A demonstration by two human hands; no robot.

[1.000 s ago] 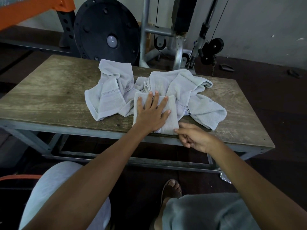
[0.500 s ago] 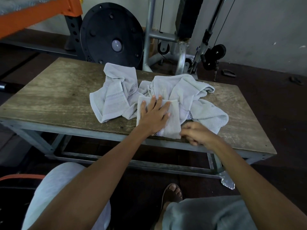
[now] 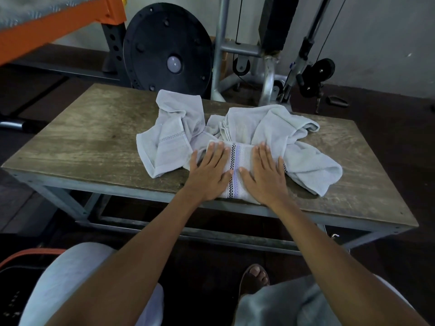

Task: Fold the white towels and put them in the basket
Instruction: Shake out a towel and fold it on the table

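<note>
A small folded white towel (image 3: 237, 161) with a dark checked stripe lies at the near edge of the wooden table (image 3: 94, 137). My left hand (image 3: 209, 170) lies flat on its left half, fingers straight. My right hand (image 3: 264, 172) presses flat on its right half. Behind it sit two crumpled white towels: one at the left (image 3: 171, 135), a larger one at the right (image 3: 282, 135). At the bottom left, a dark container with an orange rim (image 3: 21, 257) shows only in part; I cannot tell whether it is the basket.
The table has a grey metal frame (image 3: 131, 191). Behind it stand a black weight plate (image 3: 167, 50), a cable machine (image 3: 266, 55) and an orange rack (image 3: 70, 17). My knees and a sandalled foot (image 3: 255, 276) are below the table's near edge.
My right hand has come up from the towel's near right corner and now lies flat on it. The towel is folded over once more, so its striped side shows on top. My left hand shifted left.
</note>
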